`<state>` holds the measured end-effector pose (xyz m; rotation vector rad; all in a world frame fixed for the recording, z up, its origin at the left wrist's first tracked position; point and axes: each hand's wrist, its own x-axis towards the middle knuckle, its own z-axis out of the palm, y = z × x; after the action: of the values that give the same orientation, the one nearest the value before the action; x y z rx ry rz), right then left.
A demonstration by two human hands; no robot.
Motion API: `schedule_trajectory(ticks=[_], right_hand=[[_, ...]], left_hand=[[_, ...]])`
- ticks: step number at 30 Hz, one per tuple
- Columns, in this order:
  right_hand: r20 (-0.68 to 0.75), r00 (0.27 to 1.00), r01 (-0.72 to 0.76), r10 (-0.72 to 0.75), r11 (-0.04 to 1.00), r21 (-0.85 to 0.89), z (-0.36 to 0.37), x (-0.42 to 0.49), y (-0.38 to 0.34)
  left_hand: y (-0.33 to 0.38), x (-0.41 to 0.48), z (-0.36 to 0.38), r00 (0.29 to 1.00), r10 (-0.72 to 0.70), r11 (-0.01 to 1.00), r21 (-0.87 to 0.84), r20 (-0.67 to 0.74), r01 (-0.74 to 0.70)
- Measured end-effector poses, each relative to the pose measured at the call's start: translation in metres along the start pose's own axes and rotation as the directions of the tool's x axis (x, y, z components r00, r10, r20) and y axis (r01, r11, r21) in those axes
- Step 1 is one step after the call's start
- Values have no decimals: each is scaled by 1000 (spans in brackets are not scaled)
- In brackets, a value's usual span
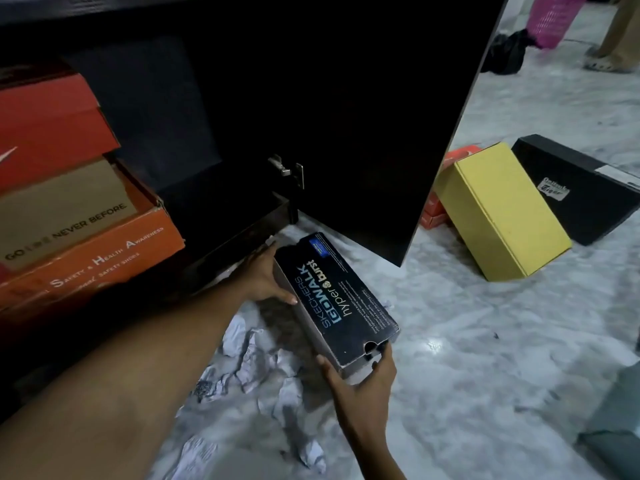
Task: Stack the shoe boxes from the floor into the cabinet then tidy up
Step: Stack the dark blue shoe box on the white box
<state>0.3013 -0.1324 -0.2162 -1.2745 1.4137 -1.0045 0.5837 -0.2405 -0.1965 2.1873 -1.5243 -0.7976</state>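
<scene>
Black Skechers box (337,299) held above the floor before the open cabinet (242,98); long axis runs toward the cabinet; left hand (265,277) grips its far side, right hand (363,375) its near end.

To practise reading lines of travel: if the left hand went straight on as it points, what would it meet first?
The left hand, on the black shoe box, would probably meet the cabinet's bottom edge; depth is unclear.

Boxes (65,209) stacked in cabinet (242,81)
</scene>
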Motion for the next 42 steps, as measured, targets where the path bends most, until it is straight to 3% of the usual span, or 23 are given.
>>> schedule_trajectory(ticks=[3, 8, 12, 15, 25, 31, 35, 42], right_hand=[[2, 1000, 29, -29, 998, 56, -14, 14, 1], [37, 995, 92, -94, 995, 47, -40, 40, 6], [69, 987, 137, -147, 981, 137, -51, 45, -4], [80, 978, 174, -193, 964, 202, -56, 39, -25], [107, 950, 269, -293, 943, 197, -78, 28, -143], [146, 885, 407, -442, 888, 216, -96, 14, -238], [121, 825, 518, -553, 824, 229, -106, 7, -302], [25, 735, 653, -677, 718, 242, -101, 9, -408]], left_hand=[[2, -11, 3, 999, 14, 1000, 0, -51, -14], [7, -32, 17, 994, -110, 990, -90, -24, 107], [14, -57, 26, 995, -67, 948, -315, -69, 42], [22, -74, 16, 982, -67, 938, -347, -176, 2], [92, -130, -100, 954, -88, 917, -398, -285, -34], [129, -162, -184, 929, 64, 871, -435, -364, -230], [196, -202, -253, 876, 151, 843, -403, -458, -356], [260, -217, -351, 691, 162, 851, -255, -704, -460]])
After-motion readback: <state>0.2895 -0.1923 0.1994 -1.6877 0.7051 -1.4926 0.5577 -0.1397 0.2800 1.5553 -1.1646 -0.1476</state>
